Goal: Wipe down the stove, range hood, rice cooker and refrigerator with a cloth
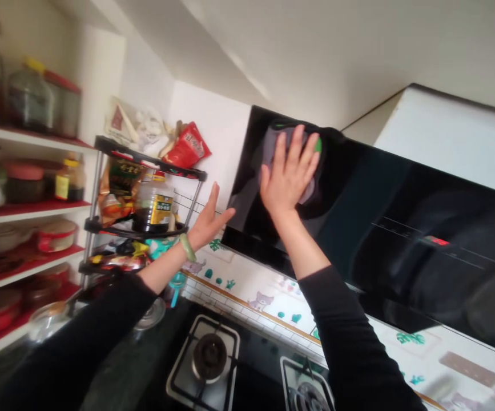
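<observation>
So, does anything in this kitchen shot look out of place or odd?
The red foil packet sits tilted on top of the black corner rack, propped on a loose heap of bags and overhanging the rack's edge, so it looks precarious. Nothing else stands out.

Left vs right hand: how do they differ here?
The right hand presses a grey cloth against the black range hood, while the left hand holds nothing. The left wrist wears a pale green bangle; no bangle shows on the right. Both are bare, fingers spread, with black sleeves.
</observation>
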Demonstrator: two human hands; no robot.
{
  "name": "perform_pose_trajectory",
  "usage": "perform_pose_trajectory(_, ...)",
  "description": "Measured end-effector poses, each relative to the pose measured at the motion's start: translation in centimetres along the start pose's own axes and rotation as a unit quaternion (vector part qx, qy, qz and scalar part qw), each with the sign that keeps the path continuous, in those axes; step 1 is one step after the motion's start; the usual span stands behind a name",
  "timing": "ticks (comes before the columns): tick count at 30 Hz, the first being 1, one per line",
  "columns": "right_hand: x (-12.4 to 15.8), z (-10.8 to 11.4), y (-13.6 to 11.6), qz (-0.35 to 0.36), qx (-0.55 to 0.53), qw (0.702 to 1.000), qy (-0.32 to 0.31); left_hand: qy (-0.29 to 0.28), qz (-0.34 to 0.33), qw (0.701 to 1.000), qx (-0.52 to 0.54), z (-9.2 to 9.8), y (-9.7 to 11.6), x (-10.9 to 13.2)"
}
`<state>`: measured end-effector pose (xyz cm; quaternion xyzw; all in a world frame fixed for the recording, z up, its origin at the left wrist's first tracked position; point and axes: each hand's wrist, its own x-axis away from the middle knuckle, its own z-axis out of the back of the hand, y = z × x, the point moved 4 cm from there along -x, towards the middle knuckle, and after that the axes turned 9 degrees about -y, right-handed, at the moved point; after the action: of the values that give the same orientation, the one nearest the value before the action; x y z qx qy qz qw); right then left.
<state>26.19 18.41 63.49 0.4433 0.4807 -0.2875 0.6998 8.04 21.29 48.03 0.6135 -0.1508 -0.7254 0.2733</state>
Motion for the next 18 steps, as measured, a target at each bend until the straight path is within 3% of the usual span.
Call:
perform_pose_trajectory(4, 0.8, -5.5, -5.1, 0.059, -0.101, 0.989, -0.086, 0.025, 0.007, 1.0, -0.009, 3.0, -0.3, 1.4)
perform_pose_trajectory(7, 4.9, -9.0, -7.3, 0.082, -0.124, 0.974, -0.173, 0.026, 0.004, 0.999, -0.021, 4.5, 0.0, 2.3)
perform_pose_trajectory(10, 9.9, -11.0, -7.9, 0.1, -0.117, 0.955, -0.254, 0.019, -0.002, 0.999, -0.026, 4.9, 0.2, 2.7)
perform_pose_trajectory(14, 14.2, -10.0, -5.5, 0.125, -0.079, 0.943, -0.299, 0.006, 0.007, 0.999, -0.032, 2.7, -0.1, 2.0)
perform_pose_trajectory(18, 16.1, -5.1, 1.1, 0.094, -0.013, 0.955, -0.282, 0.0, 0.056, 0.996, -0.063, -1.4, -1.0, 0.2)
